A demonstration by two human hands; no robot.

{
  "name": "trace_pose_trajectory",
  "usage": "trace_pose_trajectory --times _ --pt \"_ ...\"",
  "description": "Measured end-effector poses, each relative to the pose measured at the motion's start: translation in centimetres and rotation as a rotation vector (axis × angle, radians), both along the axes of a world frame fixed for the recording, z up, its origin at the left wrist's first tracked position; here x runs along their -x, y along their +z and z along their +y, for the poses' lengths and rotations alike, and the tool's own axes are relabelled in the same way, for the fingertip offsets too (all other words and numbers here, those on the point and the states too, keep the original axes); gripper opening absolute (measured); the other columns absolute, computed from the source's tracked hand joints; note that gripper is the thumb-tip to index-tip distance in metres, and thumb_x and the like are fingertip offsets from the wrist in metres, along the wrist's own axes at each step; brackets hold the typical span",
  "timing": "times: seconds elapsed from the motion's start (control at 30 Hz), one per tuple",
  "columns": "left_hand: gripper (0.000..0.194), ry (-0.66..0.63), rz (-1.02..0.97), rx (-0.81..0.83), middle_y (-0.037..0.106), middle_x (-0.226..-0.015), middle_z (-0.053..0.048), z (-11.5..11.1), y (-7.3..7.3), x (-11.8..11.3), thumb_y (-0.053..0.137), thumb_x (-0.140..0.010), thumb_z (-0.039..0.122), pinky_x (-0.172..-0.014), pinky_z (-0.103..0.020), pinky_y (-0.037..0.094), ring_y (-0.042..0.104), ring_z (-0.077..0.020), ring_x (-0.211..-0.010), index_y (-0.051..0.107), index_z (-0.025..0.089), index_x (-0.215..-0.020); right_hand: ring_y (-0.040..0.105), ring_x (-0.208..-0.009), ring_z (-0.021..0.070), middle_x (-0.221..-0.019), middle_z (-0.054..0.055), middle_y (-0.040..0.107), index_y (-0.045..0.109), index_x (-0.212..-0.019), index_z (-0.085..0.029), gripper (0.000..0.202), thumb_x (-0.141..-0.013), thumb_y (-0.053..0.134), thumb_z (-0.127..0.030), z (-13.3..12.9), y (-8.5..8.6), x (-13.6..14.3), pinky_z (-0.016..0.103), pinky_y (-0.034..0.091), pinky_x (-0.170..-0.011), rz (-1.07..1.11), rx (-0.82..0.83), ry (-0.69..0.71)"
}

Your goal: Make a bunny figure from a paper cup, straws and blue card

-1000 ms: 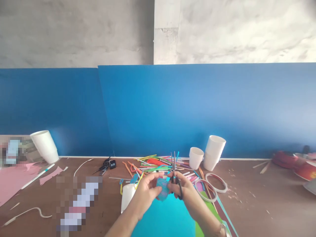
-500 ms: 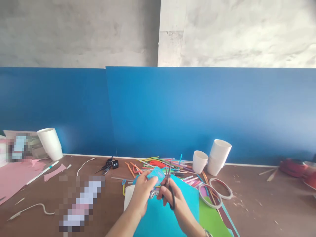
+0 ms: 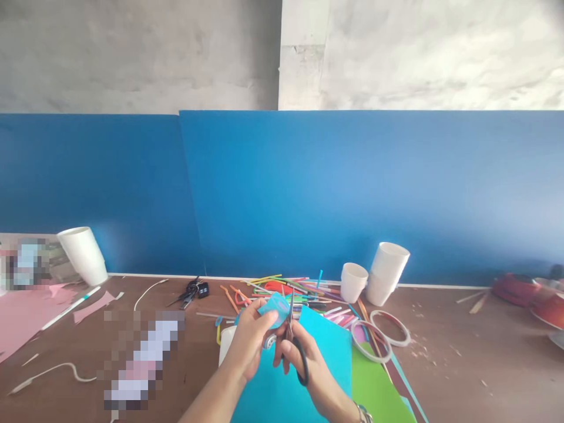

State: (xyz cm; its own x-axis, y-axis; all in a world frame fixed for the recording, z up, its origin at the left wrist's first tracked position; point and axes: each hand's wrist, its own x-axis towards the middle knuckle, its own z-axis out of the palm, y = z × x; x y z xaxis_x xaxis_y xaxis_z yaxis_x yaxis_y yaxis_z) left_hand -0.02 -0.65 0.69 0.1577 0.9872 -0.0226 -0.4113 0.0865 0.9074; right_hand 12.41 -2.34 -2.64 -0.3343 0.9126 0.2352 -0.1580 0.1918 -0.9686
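- Raised since the earlier frame: blue piece (image 3: 277, 305), pinched in the left hand's (image 3: 247, 339) grip.
- Right hand's (image 3: 318, 371) grip wraps black-handled scissors (image 3: 304, 361), blades beside it; I can't tell how much is cut or left.

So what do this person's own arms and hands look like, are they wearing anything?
Both the left hand and the right hand are gloveless, and no sleeves show on the forearms. A silver-coloured band circles the right wrist; whether bracelet or watch, I can't tell. The left wrist looks bare.
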Motion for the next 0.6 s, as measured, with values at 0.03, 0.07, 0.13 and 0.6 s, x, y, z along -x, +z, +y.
trace_pose_trajectory --times 0.03,0.07,0.13,0.6 --pt "0.022 -0.009 -0.004 -0.006 0.053 -0.056 0.003 0.00 -0.18 -0.01 0.063 -0.069 0.031 -0.029 -0.018 0.034 0.052 -0.0127 -0.045 0.053 0.017 -0.083 0.045 -0.055 0.0107 -0.065 0.000 0.056 0.052 -0.087 -0.016 0.044 -0.080 0.057 -0.059 -0.06 0.07 0.02 0.023 0.036 -0.051 0.004 -0.001 -0.007" --pt "0.022 -0.016 -0.010 -0.010 0.054 -0.058 0.003 0.01 -0.34 -0.02 0.063 -0.070 0.031 -0.029 -0.018 0.034 0.053 -0.0132 -0.046 0.053 0.017 -0.084 0.045 -0.055 0.0106 -0.065 0.000 0.056 0.052 -0.087 -0.016 0.044 -0.080 0.057 -0.059 -0.10 0.10 0.03 0.023 0.036 -0.051 0.009 -0.001 -0.013" --pt "0.022 -0.024 -0.022 -0.017 0.055 -0.060 0.002 0.06 -0.52 -0.04 0.063 -0.071 0.030 -0.029 -0.019 0.037 0.055 -0.0141 -0.049 0.053 0.017 -0.086 0.045 -0.055 0.0106 -0.065 0.000 0.055 0.052 -0.086 -0.016 0.043 -0.080 0.057 -0.058 -0.10 0.07 0.02 0.023 0.037 -0.052 0.018 -0.001 -0.023" --pt "0.017 -0.031 -0.010 -0.019 0.054 -0.060 0.002 -0.05 -0.29 -0.15 0.063 -0.070 0.029 -0.034 -0.018 0.036 0.053 -0.0124 -0.050 0.054 0.017 -0.078 0.043 -0.052 0.0091 -0.062 -0.002 0.053 0.051 -0.083 -0.017 0.039 -0.084 0.054 -0.056 -0.20 -0.16 0.25 0.022 0.035 -0.049 0.030 -0.023 -0.075"
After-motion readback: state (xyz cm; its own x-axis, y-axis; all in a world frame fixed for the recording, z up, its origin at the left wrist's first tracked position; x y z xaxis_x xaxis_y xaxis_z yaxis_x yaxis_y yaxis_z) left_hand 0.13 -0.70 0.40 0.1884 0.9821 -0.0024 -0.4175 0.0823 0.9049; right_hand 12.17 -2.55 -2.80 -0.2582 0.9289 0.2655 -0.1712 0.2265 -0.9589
